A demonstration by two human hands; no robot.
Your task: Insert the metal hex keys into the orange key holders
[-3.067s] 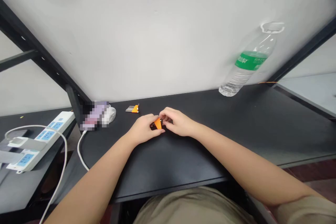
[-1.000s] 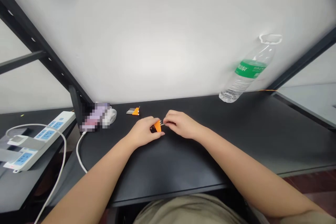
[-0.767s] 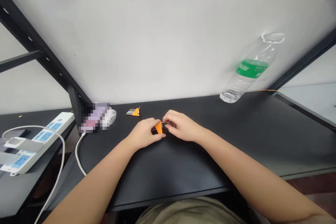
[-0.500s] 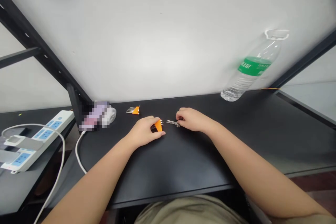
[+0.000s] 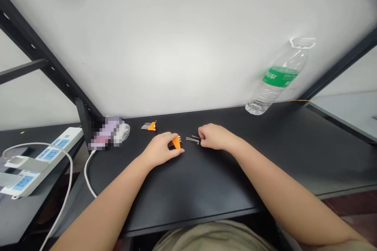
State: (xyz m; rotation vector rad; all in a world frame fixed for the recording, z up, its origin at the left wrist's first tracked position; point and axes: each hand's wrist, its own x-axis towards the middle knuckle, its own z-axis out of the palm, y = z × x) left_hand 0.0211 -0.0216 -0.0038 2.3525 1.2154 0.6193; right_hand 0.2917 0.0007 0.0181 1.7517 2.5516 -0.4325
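An orange hex key holder [image 5: 176,142] with several key ends poking out is gripped between the thumb and fingers of my left hand [image 5: 160,149]. My right hand [image 5: 215,136] is closed in a pinch on a thin metal hex key [image 5: 195,137], whose long end points left. Beside it, loose L-shaped hex keys [image 5: 193,140] lie on the black table, between my two hands. Farther back, a second orange holder [image 5: 152,126] filled with several hex keys rests on the table.
A clear water bottle [image 5: 273,80] with a green label stands at the back right against the wall. At left are a white power strip [image 5: 44,160], a white cable [image 5: 86,172] and a blurred-out item beside a white bundle [image 5: 122,131]. Black metal frame bars [image 5: 47,62] rise at both sides.
My right hand has closed on one hex key and separated it from the loose ones. My left hand keeps its hold on the orange holder. The camera view has shifted slightly.
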